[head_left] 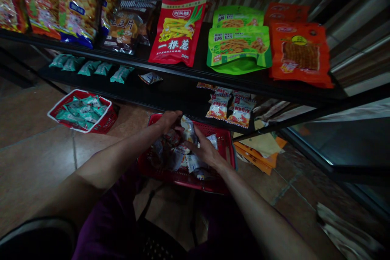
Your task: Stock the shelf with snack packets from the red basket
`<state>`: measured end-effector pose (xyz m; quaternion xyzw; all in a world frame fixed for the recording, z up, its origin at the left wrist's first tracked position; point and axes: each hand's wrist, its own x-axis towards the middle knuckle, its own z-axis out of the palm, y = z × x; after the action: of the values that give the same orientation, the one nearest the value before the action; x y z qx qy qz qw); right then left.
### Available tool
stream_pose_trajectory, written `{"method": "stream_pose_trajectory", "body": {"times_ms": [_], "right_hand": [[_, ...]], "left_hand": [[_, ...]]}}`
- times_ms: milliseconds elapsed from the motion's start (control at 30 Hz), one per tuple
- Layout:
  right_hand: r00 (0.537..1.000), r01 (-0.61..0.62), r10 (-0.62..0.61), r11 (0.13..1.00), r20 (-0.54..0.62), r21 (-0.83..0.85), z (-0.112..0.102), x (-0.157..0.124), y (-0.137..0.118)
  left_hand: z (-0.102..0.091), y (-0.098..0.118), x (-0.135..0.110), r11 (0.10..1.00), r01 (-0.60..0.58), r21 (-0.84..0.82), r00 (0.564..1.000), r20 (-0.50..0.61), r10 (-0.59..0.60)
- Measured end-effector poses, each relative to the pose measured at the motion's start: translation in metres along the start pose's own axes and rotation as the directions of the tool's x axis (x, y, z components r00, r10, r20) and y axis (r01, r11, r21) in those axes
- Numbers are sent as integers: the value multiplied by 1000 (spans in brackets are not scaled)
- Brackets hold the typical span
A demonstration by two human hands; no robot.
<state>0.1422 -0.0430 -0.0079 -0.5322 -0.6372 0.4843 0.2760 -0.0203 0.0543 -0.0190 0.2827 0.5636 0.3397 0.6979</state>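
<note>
Over a red plastic basket [225, 150], my right hand [207, 149] is closed on a small white and yellow snack packet [188, 130]. My left hand [170, 122] meets the same packet from the other side, its fingers bent against the packet's upper left edge; some fingertips are hard to make out in the dim light. More small snack packets [191, 162], mostly white with some red, lie loosely in the basket beneath both hands. On the low black shelf [173, 93] just behind, red and white snack packets [218, 105] lie in rows at the right.
A second red basket with a white rim [112, 114] holds teal packets [83, 109] on the tiled floor. Teal packets [122, 74] and a lone silvery packet [150, 77] lie on the low shelf. Large snack bags [179, 32] line the upper shelf. Orange packaging [258, 160] lies at right.
</note>
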Motion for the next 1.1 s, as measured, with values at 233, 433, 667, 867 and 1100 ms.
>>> {"method": "stream_pose_trajectory", "body": {"times_ms": [233,433,667,867,1100], "right_hand": [[990,-124,136,969,-45,214,3,2,5],[940,-193,319,791,-121,581,5,5,8],[907,-208,419,528,-39,823,-2,8,-3],[911,-211,410,369,45,905,0,8,-3],[912,-241,400,359,85,902,3,7,1]], "left_hand": [[8,9,-17,995,93,-41,988,128,-87],[7,14,-19,987,-25,-160,990,136,47],[4,10,-18,985,-162,-61,983,-93,156],[8,6,-19,998,-50,-36,992,-118,45],[6,10,-21,995,-26,-93,998,-52,21]]}}
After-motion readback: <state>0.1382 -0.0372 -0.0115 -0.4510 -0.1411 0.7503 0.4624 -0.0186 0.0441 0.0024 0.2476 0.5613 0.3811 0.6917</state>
